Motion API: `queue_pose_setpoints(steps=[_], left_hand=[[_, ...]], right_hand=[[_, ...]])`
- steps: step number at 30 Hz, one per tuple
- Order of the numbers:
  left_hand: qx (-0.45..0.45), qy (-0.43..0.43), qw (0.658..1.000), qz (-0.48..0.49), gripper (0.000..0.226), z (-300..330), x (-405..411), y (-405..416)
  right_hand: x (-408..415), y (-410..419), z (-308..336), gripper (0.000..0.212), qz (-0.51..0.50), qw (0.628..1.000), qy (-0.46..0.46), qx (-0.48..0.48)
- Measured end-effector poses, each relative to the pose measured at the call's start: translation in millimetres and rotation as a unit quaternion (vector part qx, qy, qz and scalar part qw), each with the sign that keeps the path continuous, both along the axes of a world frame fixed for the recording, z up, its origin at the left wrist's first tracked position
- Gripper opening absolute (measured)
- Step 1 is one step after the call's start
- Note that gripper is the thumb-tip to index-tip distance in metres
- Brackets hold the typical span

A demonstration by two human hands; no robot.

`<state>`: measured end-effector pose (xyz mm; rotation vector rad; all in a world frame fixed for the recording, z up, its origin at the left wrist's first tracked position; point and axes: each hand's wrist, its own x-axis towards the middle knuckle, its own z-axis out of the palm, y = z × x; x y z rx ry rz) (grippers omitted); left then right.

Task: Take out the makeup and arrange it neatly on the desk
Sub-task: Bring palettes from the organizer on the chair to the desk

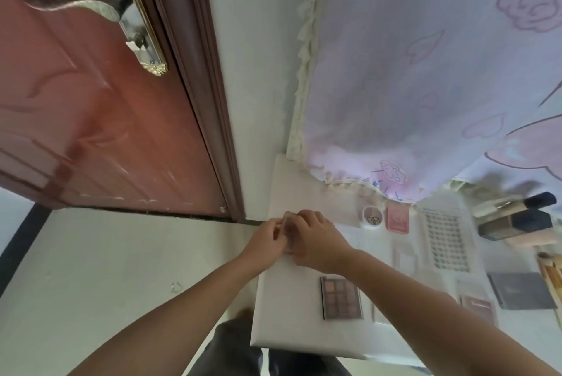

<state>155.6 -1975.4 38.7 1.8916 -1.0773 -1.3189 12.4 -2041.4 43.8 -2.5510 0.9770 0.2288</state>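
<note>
Both my hands meet over the left edge of the white desk (pixel 286 324). My left hand (pixel 267 238) and my right hand (pixel 313 235) have their fingers curled together round something small that stays hidden between them. On the desk lie an eyeshadow palette (pixel 342 298), a round white compact (pixel 373 216), a pink case (pixel 397 218), a white sheet of false lashes (pixel 447 243), a grey flat case (pixel 520 290) and dark bottles (pixel 514 220).
A reddish-brown door (pixel 91 101) with a metal handle (pixel 121 7) stands at the left. A lilac patterned curtain (pixel 425 71) hangs over the desk's back. Light floor (pixel 106 284) lies to the left of the desk.
</note>
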Motion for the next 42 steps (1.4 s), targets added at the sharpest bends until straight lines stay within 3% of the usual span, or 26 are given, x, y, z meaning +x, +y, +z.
queue_pose_setpoints(steps=[2, 5, 7, 10, 13, 17, 20, 22, 25, 27, 31, 34, 36, 42], left_hand=[[0.042, 0.192, 0.979, 0.055, 0.036, 18.1, 8.0, -4.3], [0.099, 0.460, 0.882, 0.016, 0.052, 39.1, 17.6, -11.5], [0.099, 0.555, 0.826, 0.020, 0.060, 48.5, 16.9, -18.4], [0.100, 0.600, 0.792, 0.050, 0.064, 55.4, 10.2, -30.4], [0.118, 0.623, 0.771, 0.063, 0.065, 52.0, 11.6, -35.5], [0.144, 0.639, 0.754, 0.045, 0.068, 45.0, 22.9, -33.9], [0.138, 0.638, 0.754, 0.066, 0.069, 38.9, 25.8, -36.4], [0.125, 0.629, 0.760, 0.104, 0.062, 35.6, 23.9, -40.4], [0.106, 0.583, 0.786, 0.178, 0.043, 30.2, 23.1, -46.3], [0.089, 0.527, 0.821, 0.201, 0.029, 25.6, 25.1, -52.6], [0.069, 0.323, 0.919, 0.216, 0.025, 19.6, 27.9, -68.9], [0.062, 0.187, 0.966, 0.168, 0.026, 18.2, 29.0, -80.0], [0.062, 0.132, 0.980, 0.137, 0.032, 15.2, 30.2, -85.2], [0.057, 0.085, 0.990, 0.094, 0.037, 10.4, 29.6, -93.8]], right_hand=[[2.2, -4.1, 15.4, 0.073, -0.026, 0.999, -0.045, 0.015], [6.6, -10.7, 46.7, 0.079, -0.043, 0.991, -0.119, 0.040], [7.0, -14.3, 65.4, 0.077, -0.070, 0.983, -0.158, 0.065], [3.6, -23.0, 82.5, 0.070, -0.092, 0.977, -0.166, 0.092], [-1.2, -31.3, 94.9, 0.061, -0.142, 0.959, -0.172, 0.178], [-6.3, -50.3, 105.7, 0.026, -0.175, 0.904, -0.222, 0.322], [-6.7, -66.5, 100.9, 0.017, -0.279, 0.801, -0.329, 0.416], [-4.8, -71.7, 85.7, 0.009, -0.332, 0.778, -0.343, 0.408], [4.4, -77.0, 57.7, 0.013, -0.379, 0.789, -0.320, 0.361], [14.5, -86.1, 45.0, 0.016, -0.391, 0.801, -0.303, 0.337], [32.4, -106.0, 23.8, 0.018, -0.391, 0.834, -0.267, 0.282], [41.5, -118.6, 12.1, 0.014, -0.388, 0.852, -0.242, 0.253], [44.9, -126.2, 5.2, 0.015, -0.380, 0.873, -0.205, 0.227], [44.2, -128.9, -11.5, 0.012, -0.386, 0.898, -0.145, 0.154]])
